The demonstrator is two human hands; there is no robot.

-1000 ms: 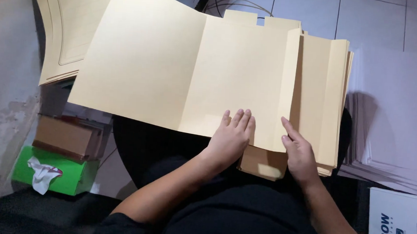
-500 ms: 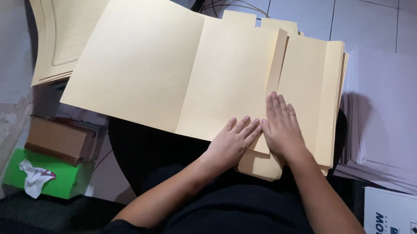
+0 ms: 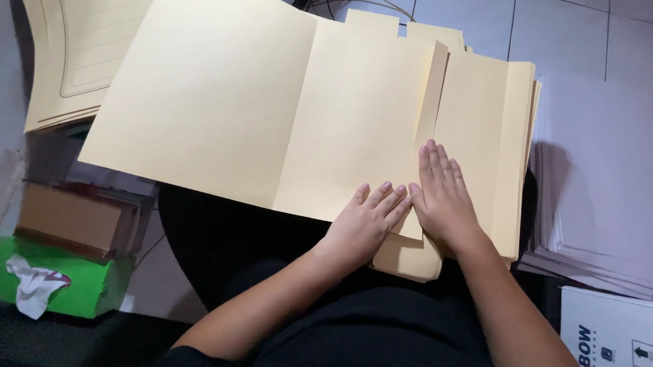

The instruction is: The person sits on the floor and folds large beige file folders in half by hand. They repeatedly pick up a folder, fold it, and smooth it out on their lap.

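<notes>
The right hand [image 3: 444, 202] has slid from the folder's [image 3: 300, 114] right flap [image 3: 488, 140] inward to lie flat, fingers together, beside the left hand [image 3: 365, 224], both pressing the near edge at the fold, so the crease seems nearly set.

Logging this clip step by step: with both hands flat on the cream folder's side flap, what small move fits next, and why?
Probably slide the right hand up along the fold of the side flap. Both palms press only its lower end, the left hand beside the right, while the flap's upper part lies unpressed on the open cream folder. That is a judgement from this one view.
</notes>
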